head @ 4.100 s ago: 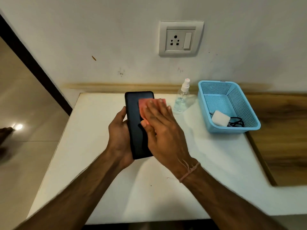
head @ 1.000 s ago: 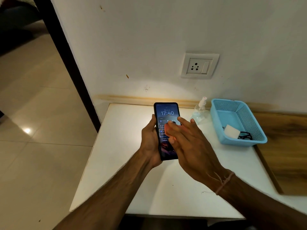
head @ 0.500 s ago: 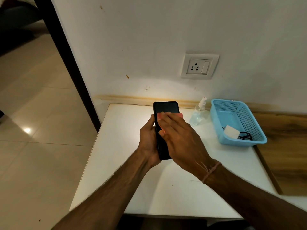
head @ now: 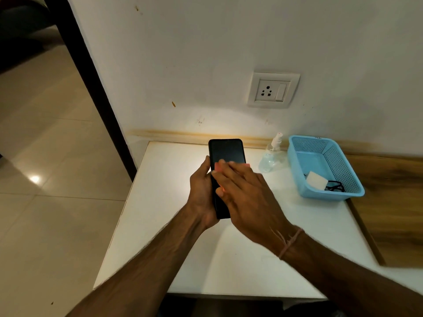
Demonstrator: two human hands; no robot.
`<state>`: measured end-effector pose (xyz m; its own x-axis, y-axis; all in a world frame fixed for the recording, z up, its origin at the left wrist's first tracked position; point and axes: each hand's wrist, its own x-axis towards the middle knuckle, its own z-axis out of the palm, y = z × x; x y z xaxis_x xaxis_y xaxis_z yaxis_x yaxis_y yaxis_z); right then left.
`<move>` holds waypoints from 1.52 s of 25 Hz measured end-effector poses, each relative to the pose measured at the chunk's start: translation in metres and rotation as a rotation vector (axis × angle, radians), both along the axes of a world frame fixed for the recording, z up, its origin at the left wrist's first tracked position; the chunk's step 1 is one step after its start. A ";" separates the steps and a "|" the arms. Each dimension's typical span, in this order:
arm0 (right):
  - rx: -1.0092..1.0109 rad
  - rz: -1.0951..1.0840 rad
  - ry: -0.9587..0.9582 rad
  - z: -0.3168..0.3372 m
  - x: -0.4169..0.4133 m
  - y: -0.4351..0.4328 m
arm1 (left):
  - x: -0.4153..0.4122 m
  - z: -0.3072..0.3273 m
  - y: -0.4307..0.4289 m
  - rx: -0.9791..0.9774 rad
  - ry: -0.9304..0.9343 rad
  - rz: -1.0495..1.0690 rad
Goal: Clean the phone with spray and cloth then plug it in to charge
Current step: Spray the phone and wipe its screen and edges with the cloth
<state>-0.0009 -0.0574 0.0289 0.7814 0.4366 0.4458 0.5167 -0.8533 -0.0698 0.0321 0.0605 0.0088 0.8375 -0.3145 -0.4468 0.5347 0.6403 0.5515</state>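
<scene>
Head view: holding phone (head: pixel 226 153) above the desk (head: pixel 160 225) near its back edge, fingers of left hand (head: pixel 201 193) curled round it; pressing pink cloth (head: pixel 218 167) on screen under flat fingers of right hand (head: pixel 245 193); likely mid-clean; charging not yet begun, charger (head: pixel 315 180) lying in basket (head: pixel 329 196)

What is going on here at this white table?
A person is cleaning a phone. The left hand grips the black phone above the white table, and the right hand presses a pink cloth flat against its dark screen. The spray bottle stands near the wall, beside the blue basket, where the white charger and its black cable lie. Nothing is plugged into the wall socket yet.
</scene>
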 end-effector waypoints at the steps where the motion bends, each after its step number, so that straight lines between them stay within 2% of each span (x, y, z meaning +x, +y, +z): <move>1: -0.003 0.015 0.019 -0.003 -0.006 -0.004 | 0.000 0.000 0.000 0.016 0.004 -0.001; 7: 0.069 -0.056 0.041 0.010 0.017 0.003 | -0.004 0.005 0.000 0.008 -0.007 -0.012; 15: -0.049 -0.020 -0.027 -0.010 -0.013 -0.021 | -0.001 0.003 0.003 -0.054 -0.022 -0.015; 18: -0.123 -0.114 -0.029 0.003 0.005 -0.025 | -0.001 0.005 0.002 -0.042 -0.018 -0.009; 21: -0.108 -0.187 -0.020 0.021 0.030 -0.021 | -0.003 0.008 0.000 0.020 -0.005 0.005; 28: -0.015 -0.074 -0.174 0.034 0.037 -0.006 | -0.003 0.006 0.000 -0.002 0.002 0.017; 32: 0.046 0.076 -0.067 0.004 0.021 -0.010 | -0.001 0.007 0.003 0.012 -0.005 0.006; 34: 0.051 0.076 0.006 -0.011 0.013 -0.015 | 0.000 0.005 0.003 0.013 0.000 0.012; 38: 0.026 0.123 -0.111 -0.017 0.015 -0.016 | -0.001 0.003 0.001 0.026 0.006 0.006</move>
